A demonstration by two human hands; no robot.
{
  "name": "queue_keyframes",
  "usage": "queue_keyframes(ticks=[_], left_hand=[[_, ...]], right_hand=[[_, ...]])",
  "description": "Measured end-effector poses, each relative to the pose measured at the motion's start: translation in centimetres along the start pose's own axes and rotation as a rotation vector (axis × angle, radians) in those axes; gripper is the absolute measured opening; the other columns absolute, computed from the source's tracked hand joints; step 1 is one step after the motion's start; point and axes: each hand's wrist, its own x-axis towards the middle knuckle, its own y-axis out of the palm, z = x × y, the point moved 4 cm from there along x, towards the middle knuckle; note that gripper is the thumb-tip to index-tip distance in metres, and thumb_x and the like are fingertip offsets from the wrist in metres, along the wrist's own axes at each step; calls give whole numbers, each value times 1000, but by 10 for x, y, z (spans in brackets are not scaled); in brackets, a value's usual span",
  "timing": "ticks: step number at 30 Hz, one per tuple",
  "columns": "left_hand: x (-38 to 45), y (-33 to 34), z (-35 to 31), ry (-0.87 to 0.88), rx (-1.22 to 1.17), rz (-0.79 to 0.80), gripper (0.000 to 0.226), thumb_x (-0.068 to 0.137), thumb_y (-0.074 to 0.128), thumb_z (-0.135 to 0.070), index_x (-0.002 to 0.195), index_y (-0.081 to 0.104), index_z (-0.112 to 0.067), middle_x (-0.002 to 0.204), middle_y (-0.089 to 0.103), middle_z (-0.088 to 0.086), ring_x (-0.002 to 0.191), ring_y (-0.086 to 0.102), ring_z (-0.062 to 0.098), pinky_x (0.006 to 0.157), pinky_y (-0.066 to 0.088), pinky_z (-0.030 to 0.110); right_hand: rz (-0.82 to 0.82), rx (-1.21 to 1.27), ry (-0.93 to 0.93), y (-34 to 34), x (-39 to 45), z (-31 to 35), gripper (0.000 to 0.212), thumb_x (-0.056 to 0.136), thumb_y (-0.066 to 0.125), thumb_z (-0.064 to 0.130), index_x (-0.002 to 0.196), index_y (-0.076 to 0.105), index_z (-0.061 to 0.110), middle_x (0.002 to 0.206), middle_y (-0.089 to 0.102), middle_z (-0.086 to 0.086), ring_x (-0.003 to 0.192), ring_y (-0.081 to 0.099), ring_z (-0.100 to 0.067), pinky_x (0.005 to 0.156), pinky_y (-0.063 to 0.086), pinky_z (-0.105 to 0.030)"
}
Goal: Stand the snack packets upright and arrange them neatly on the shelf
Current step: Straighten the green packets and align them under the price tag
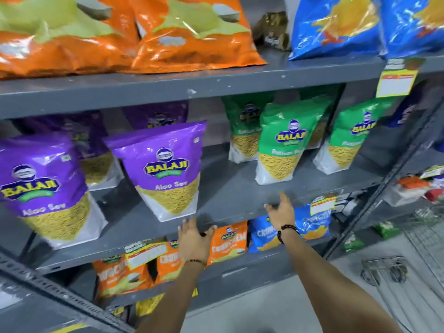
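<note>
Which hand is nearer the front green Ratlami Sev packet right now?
Right. The right hand is open just below the front green Ratlami Sev packet, at the shelf edge. The left hand is lower and further left, nearer the purple Aloo Sev packet.

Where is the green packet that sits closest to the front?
The front green packet stands upright on the middle shelf, right of the purple Aloo Sev packet, just above the right hand.

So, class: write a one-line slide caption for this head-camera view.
Both empty hands, left hand and right hand, reach toward the grey shelf where purple packets and green packets stand upright.
</note>
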Motion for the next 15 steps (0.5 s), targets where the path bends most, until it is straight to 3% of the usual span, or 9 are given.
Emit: queue_keyframes(ticks=[3,10,13,15], left_hand=[[6,42,-42,63,-44,66,64,81,67,-39,133,47,-5,140,49,19,139,32,30,119,18,39],[57,119,-127,31,-64,194,73,80,68,-40,140,40,-9,144,45,18,138,34,30,120,16,42],[73,136,-148,-16,-66,208,79,79,68,-44,143,34,-13,148,42,14,142,28,28,121,7,46],[79,142,-157,-38,-40,217,82,78,68,-47,144,32,-17,148,42,11,143,28,27,120,2,51]], right_hand=[[25,7,49,-24,37,-15,71,87,59,20,145,22,3,151,31,-19,140,27,-31,112,29,-43],[224,29,17,-64,132,-28,79,85,63,23,148,15,12,149,37,-12,132,40,-32,101,39,-40],[343,78,-7,-68,159,-27,84,85,64,18,149,9,19,155,27,-6,136,34,-31,101,39,-44],[399,115,-11,-68,172,-27,85,83,66,15,149,12,18,152,30,-4,134,37,-29,99,41,-44]])
